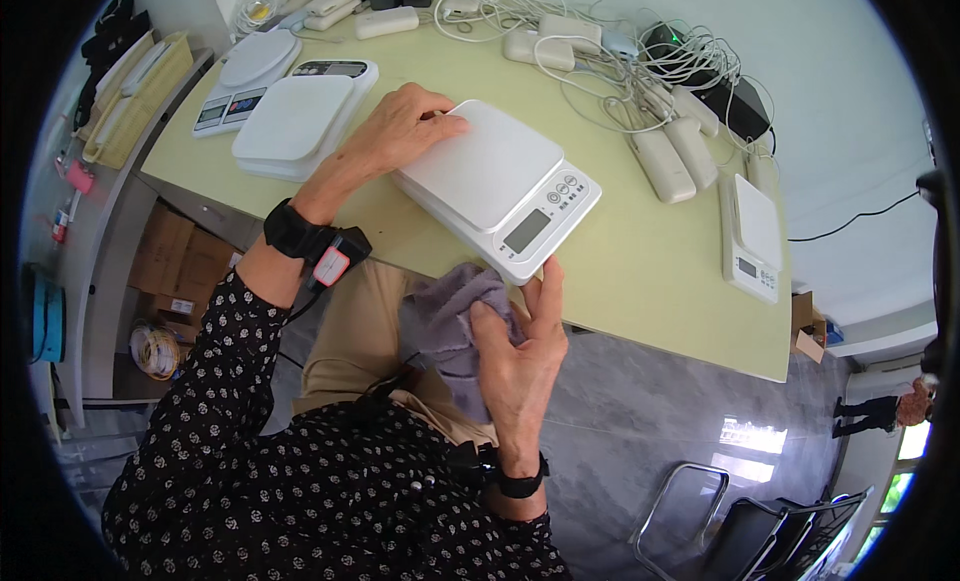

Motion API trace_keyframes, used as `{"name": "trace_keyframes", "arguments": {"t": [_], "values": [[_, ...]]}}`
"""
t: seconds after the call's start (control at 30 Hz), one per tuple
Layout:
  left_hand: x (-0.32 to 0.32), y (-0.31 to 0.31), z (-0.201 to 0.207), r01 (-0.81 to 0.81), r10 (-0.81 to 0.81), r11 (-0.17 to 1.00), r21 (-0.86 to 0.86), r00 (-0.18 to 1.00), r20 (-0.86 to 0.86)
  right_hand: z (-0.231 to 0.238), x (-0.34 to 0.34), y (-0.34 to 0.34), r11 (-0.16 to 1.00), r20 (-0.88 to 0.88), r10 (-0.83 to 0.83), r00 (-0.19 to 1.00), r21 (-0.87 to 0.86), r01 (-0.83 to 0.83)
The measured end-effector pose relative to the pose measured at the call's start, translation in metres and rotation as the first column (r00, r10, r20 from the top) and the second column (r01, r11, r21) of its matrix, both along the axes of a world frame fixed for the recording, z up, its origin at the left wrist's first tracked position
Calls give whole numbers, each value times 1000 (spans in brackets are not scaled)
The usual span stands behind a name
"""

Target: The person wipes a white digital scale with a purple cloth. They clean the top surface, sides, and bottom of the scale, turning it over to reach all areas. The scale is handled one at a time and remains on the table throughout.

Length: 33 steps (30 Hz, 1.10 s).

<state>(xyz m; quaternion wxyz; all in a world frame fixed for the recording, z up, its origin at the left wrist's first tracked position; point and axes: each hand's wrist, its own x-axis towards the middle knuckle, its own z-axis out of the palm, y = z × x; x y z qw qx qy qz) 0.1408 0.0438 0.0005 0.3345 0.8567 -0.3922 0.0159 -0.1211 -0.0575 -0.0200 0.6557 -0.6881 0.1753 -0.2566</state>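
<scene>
A white digital kitchen scale point(490, 171) lies tilted across the desk in front of me, its small grey display and buttons toward the near right. At its far left corner, my left hand point(405, 131) grips the edge, thumb on the top plate and fingers partly hidden behind it. My right hand point(522, 356) is closed on a crumpled purple-grey cloth point(455, 316) just below the desk's front edge. Its fingertips reach the scale's near corner, and the cloth lies against that corner too. Whether the scale's near end is lifted, I cannot tell.
Two more white scales point(290, 126) stand at the left of the pale green desk point(670, 301); another scale point(755, 231) is at the right edge. Tangled white cables and adapters point(640, 91) fill the back. A chair point(760, 531) stands at the lower right; a person point(890, 409) is far off.
</scene>
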Motion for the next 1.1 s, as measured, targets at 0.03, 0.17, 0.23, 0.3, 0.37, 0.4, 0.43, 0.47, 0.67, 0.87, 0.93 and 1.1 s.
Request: {"name": "trace_keyframes", "arguments": {"t": [0.03,0.17,0.23,0.3,0.37,0.4,0.43,0.47,0.67,0.87,0.93,1.1], "values": [[-1,2,-1,-18,18,1000,15,1000,0,3,-3,-6,999,-56,22,998,-30,-24],[-1,10,-5,32,-31,998,-55,999,21,5,-17,-20,988,-188,25,982,-147,-54],[0,12,-7,36,-36,999,-31,999,24,4,-24,-22,980,-185,-20,982,-199,-17],[1,14,-8,31,-31,999,-10,999,17,8,-35,-27,992,-166,-38,985,-127,17],[1,15,-9,21,-21,1000,-12,1000,16,18,-48,-37,998,-176,-67,982,-22,64],[1,15,-9,25,-24,999,-28,1000,17,25,-53,-46,995,-158,-75,985,-74,64],[1,16,-9,26,-26,999,-45,999,19,35,-57,-54,990,-134,-75,988,-127,58],[0,16,-9,26,-25,998,-61,999,23,40,-59,-58,987,-126,-109,986,-135,92],[-21,27,-9,-49,44,993,-105,998,-50,53,-32,-55,939,364,-339,867,188,288],[-58,47,-8,217,-219,976,31,970,106,25,14,-43,798,2,-120,993,-594,97],[-58,49,-9,268,-271,962,52,959,87,16,23,-35,602,-128,-84,988,-797,-52],[-53,45,-14,295,-294,956,-9,955,28,20,49,-55,644,-116,-89,989,-764,-32]]}}
